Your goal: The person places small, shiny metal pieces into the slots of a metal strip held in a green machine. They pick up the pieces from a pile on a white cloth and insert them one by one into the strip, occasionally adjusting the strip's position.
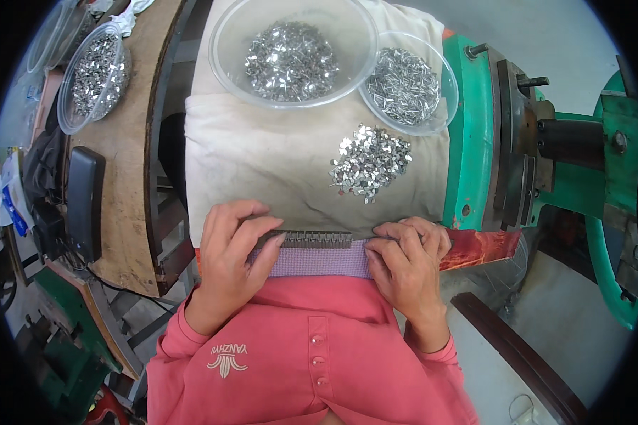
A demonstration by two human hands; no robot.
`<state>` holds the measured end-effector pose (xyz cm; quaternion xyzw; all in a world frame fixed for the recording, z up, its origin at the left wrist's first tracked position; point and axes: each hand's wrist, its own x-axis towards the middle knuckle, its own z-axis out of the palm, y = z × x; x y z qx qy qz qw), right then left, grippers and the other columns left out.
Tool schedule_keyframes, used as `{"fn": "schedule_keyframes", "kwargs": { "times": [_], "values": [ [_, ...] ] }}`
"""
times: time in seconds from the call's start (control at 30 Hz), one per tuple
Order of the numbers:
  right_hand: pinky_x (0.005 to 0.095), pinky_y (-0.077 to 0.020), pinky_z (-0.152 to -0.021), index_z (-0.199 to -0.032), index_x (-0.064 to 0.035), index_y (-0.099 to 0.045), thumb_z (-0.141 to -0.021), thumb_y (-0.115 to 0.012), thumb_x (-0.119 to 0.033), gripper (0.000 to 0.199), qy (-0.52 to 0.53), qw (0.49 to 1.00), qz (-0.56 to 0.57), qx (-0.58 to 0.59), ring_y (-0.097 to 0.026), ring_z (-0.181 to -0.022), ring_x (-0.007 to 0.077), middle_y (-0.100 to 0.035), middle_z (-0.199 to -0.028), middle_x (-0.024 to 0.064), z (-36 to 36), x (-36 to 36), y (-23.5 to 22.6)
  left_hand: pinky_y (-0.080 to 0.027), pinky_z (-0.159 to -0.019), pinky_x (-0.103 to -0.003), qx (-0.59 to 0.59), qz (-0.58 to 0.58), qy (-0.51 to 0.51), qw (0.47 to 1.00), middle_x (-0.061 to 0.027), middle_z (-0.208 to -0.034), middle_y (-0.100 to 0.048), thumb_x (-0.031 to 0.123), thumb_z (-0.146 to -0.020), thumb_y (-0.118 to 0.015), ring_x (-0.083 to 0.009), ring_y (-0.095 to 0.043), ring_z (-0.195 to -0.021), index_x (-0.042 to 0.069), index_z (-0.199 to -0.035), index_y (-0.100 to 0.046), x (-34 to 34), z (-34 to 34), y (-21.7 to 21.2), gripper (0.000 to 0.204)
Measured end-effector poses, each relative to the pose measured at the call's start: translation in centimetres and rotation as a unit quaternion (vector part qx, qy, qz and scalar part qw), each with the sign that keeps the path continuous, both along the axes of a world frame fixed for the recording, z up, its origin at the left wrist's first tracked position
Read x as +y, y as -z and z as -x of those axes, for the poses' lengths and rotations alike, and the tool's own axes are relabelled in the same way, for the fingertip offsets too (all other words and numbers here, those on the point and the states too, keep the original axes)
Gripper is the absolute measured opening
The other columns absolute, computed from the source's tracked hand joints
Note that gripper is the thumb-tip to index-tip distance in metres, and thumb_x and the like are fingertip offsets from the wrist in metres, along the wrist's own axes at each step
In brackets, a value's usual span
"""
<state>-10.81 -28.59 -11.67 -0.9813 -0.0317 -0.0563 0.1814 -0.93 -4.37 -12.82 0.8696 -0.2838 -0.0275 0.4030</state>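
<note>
A dark, narrow metal bar with a row of slots [317,239] lies crosswise at the near edge of the cloth-covered work surface, with small bright bits along its top. My left hand [228,248] is closed around the bar's left end, thumb on the near side and fingers on the far side. Just past the right end, my right hand [410,256] has its fingers curled and pressed together; whatever they pinch is too small to see. Beyond the bar, a loose pile of small shiny metal pieces [370,163] rests on the cloth [262,170].
A large clear tub [223,57] of metal pieces stands at the back, beside a smaller tub [450,106] of short pins. Green machinery [468,163] rises at the right. On the wooden table [124,234] at left are another tub [65,99] and a black case [85,202].
</note>
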Motion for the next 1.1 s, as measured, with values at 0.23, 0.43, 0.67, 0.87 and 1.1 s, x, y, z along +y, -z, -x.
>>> {"fn": "schedule_keyframes", "kwargs": {
  "times": [0.23, 0.43, 0.67, 0.87, 1.1],
  "values": [
    [0.0421, -0.0354, -0.090, -0.089, -0.0147, -0.072, -0.073, -0.080, -0.012, 0.019, 0.013, 0.998, -0.038, -0.054, -0.056, -0.102, 0.0233, -0.064, -0.103, -0.0013, -1.2, -0.1, -0.2, -0.049, -0.078, -0.038, -0.032, -0.040, 0.068, 0.996, -0.0116, -0.099, -0.062, 0.001, -0.076, -0.074, -0.0312, -0.060, -0.090, 0.003, -0.098, -0.067, -2.7, -4.0, -1.1, 0.023],
    [0.0370, -0.0414, -0.079, -0.090, -0.0110, -0.073, -0.071, -0.081, -0.006, 0.021, 0.040, 0.988, -0.092, -0.115, -0.058, -0.090, 0.0226, -0.065, -0.095, 0.0012, -2.3, -0.6, 0.0, -0.047, -0.074, -0.039, -0.030, -0.057, 0.107, 0.992, -0.0085, -0.090, -0.058, 0.004, -0.076, -0.075, -0.0300, -0.058, -0.088, 0.004, -0.089, -0.064, -6.3, -5.1, -0.1, 0.017],
    [0.0338, -0.0451, -0.070, -0.089, -0.0071, -0.074, -0.071, -0.081, 0.001, 0.021, 0.091, 0.974, -0.147, -0.144, -0.059, -0.082, 0.0221, -0.065, -0.092, 0.0044, -2.0, -1.0, 0.1, -0.047, -0.073, -0.039, -0.006, -0.037, 0.108, 0.993, -0.0087, -0.088, -0.056, 0.003, -0.077, -0.074, -0.0301, -0.058, -0.085, 0.004, -0.085, -0.060, -6.4, -5.5, 0.5, 0.016],
    [0.0329, -0.0477, -0.069, -0.092, -0.0052, -0.075, -0.072, -0.081, 0.002, 0.023, 0.079, 0.963, -0.223, -0.131, -0.061, -0.082, 0.0223, -0.065, -0.092, 0.0060, -2.6, -0.3, -0.1, -0.043, -0.066, -0.030, 0.165, 0.041, 0.073, 0.983, -0.0053, -0.088, -0.054, 0.007, -0.087, -0.071, -0.0183, -0.053, -0.076, 0.004, -0.087, -0.059, -5.5, -4.9, -1.0, 0.012],
    [0.0270, -0.0509, -0.067, -0.098, -0.0023, -0.077, -0.074, -0.082, 0.003, 0.026, 0.035, 0.908, -0.414, -0.055, -0.065, -0.080, 0.0168, -0.068, -0.094, 0.0094, -4.0, 1.0, -1.8, -0.036, -0.064, -0.025, 0.284, 0.153, 0.149, 0.935, -0.0030, -0.092, -0.051, 0.013, -0.097, -0.065, -0.0111, -0.045, -0.076, 0.005, -0.090, -0.056, -5.1, -2.9, -2.3, 0.014]
  ]
}}
